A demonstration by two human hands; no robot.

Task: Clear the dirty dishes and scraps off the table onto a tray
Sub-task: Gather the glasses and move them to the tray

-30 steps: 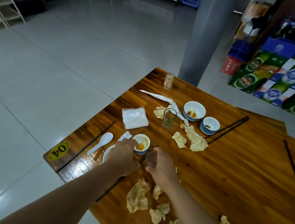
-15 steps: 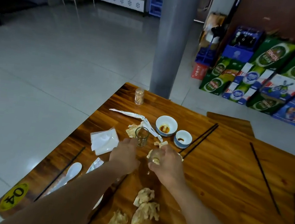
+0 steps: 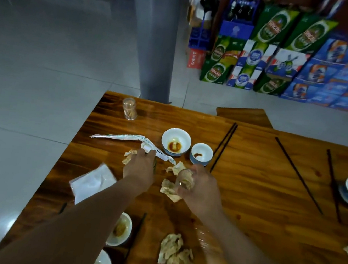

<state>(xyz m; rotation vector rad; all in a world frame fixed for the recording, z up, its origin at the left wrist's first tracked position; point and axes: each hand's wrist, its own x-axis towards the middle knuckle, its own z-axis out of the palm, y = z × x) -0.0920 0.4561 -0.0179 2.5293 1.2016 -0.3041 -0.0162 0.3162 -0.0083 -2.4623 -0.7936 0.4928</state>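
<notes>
Right hand [image 3: 200, 189] has its fingers wrapped round a small glass [image 3: 185, 177]. Left hand [image 3: 140, 168] covers the second glass; can't tell its grip. I'd stack them upright, crumpled napkins [image 3: 169, 189] sit just underneath.

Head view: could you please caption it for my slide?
Right hand holds a small glass; left hand reaches among scraps.

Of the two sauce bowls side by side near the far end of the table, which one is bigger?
The left bowl, with the brown sauce pool; it is wider than the small bowl touching its right side.
</notes>
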